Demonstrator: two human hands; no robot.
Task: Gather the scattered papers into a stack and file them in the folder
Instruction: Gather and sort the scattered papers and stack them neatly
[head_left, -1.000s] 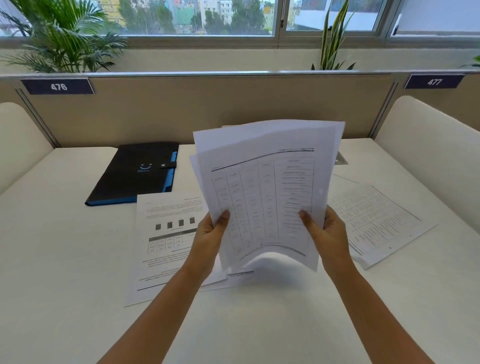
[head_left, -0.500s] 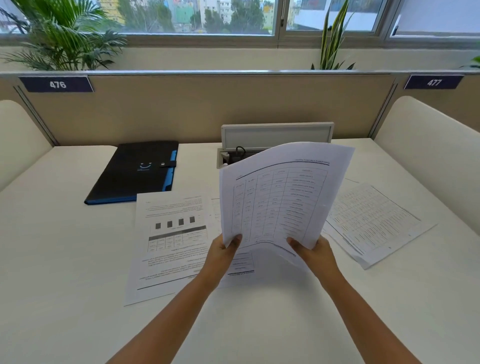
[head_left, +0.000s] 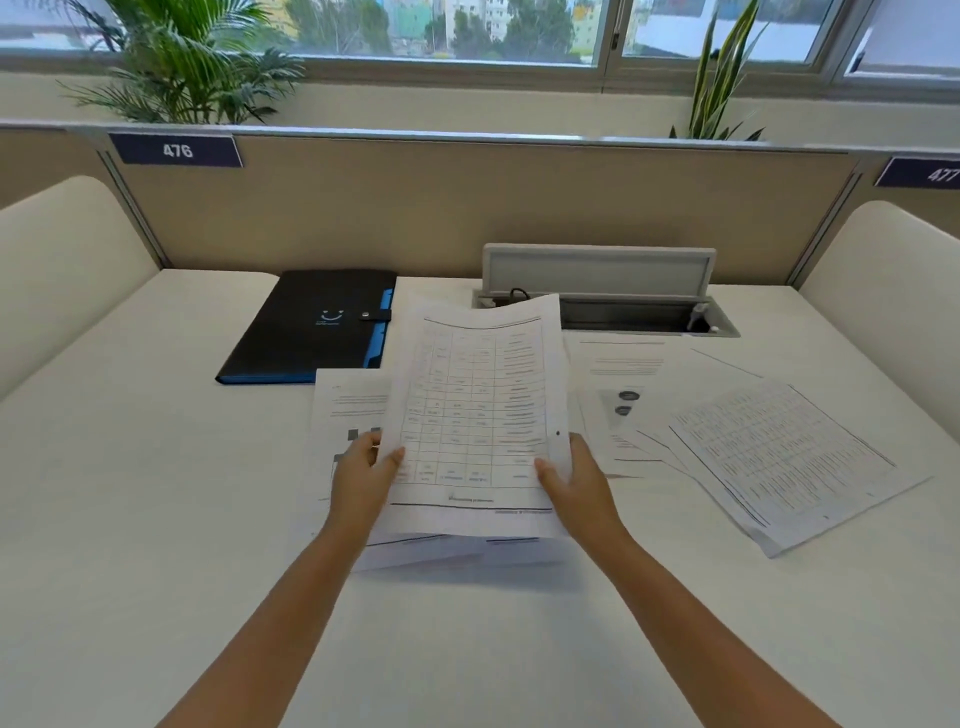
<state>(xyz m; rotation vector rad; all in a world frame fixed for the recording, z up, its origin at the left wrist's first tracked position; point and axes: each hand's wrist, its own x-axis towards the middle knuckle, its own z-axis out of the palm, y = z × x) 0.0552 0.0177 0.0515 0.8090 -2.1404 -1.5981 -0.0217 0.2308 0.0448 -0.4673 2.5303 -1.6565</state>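
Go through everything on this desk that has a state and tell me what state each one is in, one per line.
Black folder with blue edge: closed, snap strap fastened, lying flat.
Grey desk cable-box lid: flipped up, open.
White table-printed sheets in hand: lifted, gripped at both lower edges.
Left hand: gripping the sheets.
Right hand: gripping the sheets.
White chart sheet at left: flat, partly covered.
White sheets at right: flat, fanned, overlapping.

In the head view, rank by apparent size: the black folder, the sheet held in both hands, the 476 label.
Held sheet and black folder look alike, and the sheet is nearer the camera, so unranked. Smallest: 476 label.
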